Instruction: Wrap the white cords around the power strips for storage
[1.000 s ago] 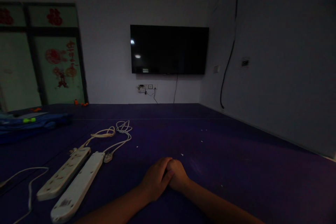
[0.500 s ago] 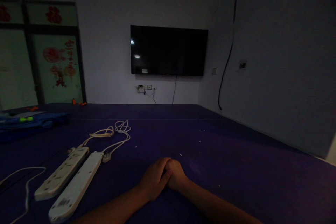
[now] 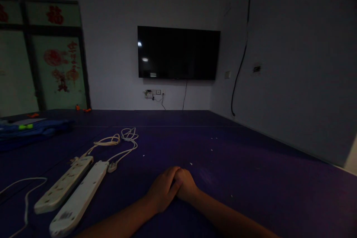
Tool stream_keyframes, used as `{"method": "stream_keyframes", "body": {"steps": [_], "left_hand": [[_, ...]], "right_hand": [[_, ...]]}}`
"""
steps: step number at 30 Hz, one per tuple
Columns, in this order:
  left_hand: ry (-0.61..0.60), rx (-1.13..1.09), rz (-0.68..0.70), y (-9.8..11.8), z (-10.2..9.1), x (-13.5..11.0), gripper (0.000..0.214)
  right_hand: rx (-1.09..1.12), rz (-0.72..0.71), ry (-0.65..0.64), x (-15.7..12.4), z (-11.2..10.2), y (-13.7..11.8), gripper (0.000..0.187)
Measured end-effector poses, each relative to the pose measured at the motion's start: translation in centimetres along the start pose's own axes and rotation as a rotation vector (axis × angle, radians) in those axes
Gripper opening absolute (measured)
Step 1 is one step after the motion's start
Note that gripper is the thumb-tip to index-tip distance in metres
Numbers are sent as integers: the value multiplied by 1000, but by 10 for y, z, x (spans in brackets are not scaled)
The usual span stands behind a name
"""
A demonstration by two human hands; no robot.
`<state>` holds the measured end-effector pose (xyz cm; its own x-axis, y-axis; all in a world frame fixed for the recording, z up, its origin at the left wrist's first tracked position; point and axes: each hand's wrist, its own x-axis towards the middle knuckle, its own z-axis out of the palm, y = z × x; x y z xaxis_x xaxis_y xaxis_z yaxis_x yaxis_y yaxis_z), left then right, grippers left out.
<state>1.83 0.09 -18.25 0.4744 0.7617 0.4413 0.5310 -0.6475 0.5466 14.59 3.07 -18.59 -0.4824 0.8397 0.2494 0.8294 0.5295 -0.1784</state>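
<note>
My left hand [image 3: 162,192] and my right hand [image 3: 188,187] rest clasped together on the dark purple mat [image 3: 237,163], low in the middle of the view. The left hand's fingers lie folded over the right hand, and nothing shows between them. Two white power strips [image 3: 63,186] [image 3: 79,199] lie side by side to the left of my hands, a short way off. Their white cords run back to a loose coil [image 3: 124,137].
Another white cord [image 3: 26,193] loops at the far left edge. A blue object [image 3: 33,130] lies at the back left. A dark wall-mounted TV [image 3: 178,52] hangs ahead above a wall socket [image 3: 156,92]. Glass doors with red decorations [image 3: 60,67] stand left; a wall [image 3: 292,81] closes the right.
My hands stay clasped in the same place. The view has shifted slightly, so everything sits a little further left in the frame.
</note>
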Motion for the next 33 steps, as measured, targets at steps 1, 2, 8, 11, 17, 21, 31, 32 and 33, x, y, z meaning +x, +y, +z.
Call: {"method": "stream_keyframes", "body": {"steps": [1, 2, 8, 11, 17, 21, 31, 32, 33], "left_hand": [[-3, 0, 0, 0, 0, 0, 46], [-8, 0, 1, -1, 0, 0, 46], [-6, 10, 0, -2, 1, 0, 47], [-11, 14, -1, -1, 0, 0, 47], [-2, 4, 1, -2, 1, 0, 47], [-9, 12, 1, -4, 3, 1, 48], [12, 22, 28, -4, 2, 1, 47], [13, 22, 24, -4, 2, 1, 47], [11, 20, 20, -4, 2, 1, 47]], "right_hand": [[-5, 3, -4, 0, 0, 0, 20], [-13, 9, -5, 0, 0, 0, 20], [-34, 28, -13, 1, 0, 0, 21], [-18, 33, -20, 1, -3, -2, 20], [-25, 27, -10, -1, -5, -4, 20], [-42, 33, -33, -1, -6, -5, 21], [-20, 23, -36, 0, -2, -2, 22], [-16, 21, -32, 0, -2, -2, 22], [-13, 19, -28, 0, -2, -2, 22]]}}
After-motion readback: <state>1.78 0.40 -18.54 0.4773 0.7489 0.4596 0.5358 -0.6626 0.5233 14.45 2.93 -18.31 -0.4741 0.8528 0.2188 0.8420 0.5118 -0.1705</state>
